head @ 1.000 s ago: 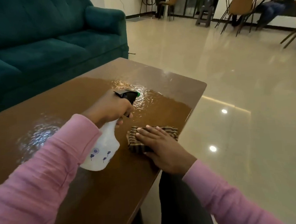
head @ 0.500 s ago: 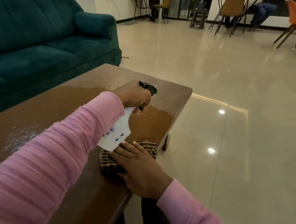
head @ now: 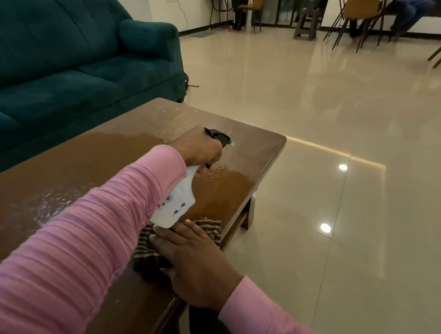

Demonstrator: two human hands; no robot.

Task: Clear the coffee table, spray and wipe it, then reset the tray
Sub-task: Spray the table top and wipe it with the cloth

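Observation:
My left hand (head: 200, 148) grips the neck and trigger of a white spray bottle (head: 176, 205) with a black, green-tipped nozzle, held tilted over the right end of the brown wooden coffee table (head: 91, 158). Fine droplets fly from the nozzle, and wet patches shine on the tabletop near the bottle and further left. My right hand (head: 193, 260) rests flat, fingers straight, on a dark striped cloth (head: 212, 229) lying at the table's near edge, just below the bottle's base. No tray is in view.
A teal sofa (head: 63, 65) stands close behind the table. Glossy tiled floor (head: 343, 186) spreads to the right. Chairs (head: 357, 11), a stool and a seated person are far off at the back right.
My left hand has carried the spray bottle toward the table's right end and is spraying there. My right hand stays on the cloth at the near edge.

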